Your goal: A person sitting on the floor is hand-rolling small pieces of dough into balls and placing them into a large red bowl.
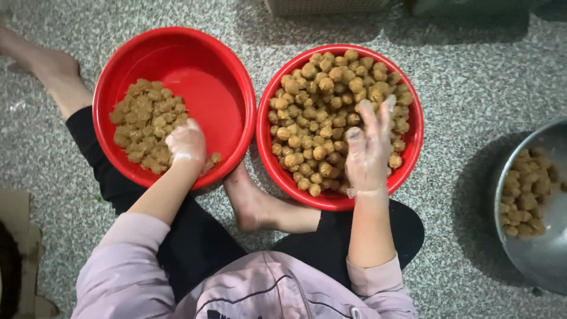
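Left hand (pixel 188 142) curled in brown lumps (pixel 144 121), grip unclear; right hand (pixel 367 147) spread over round balls (pixel 322 106).

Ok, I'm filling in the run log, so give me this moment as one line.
left hand: in left red basin, on brown lumps | right hand: spread open over rolled balls in right red basin | metal bowl at right

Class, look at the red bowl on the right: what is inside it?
The right bowl holds a heap of small round brown balls, filling most of it. The right hand, in a thin clear glove, lies over some of them. The bowl's bottom and lower layers are covered.
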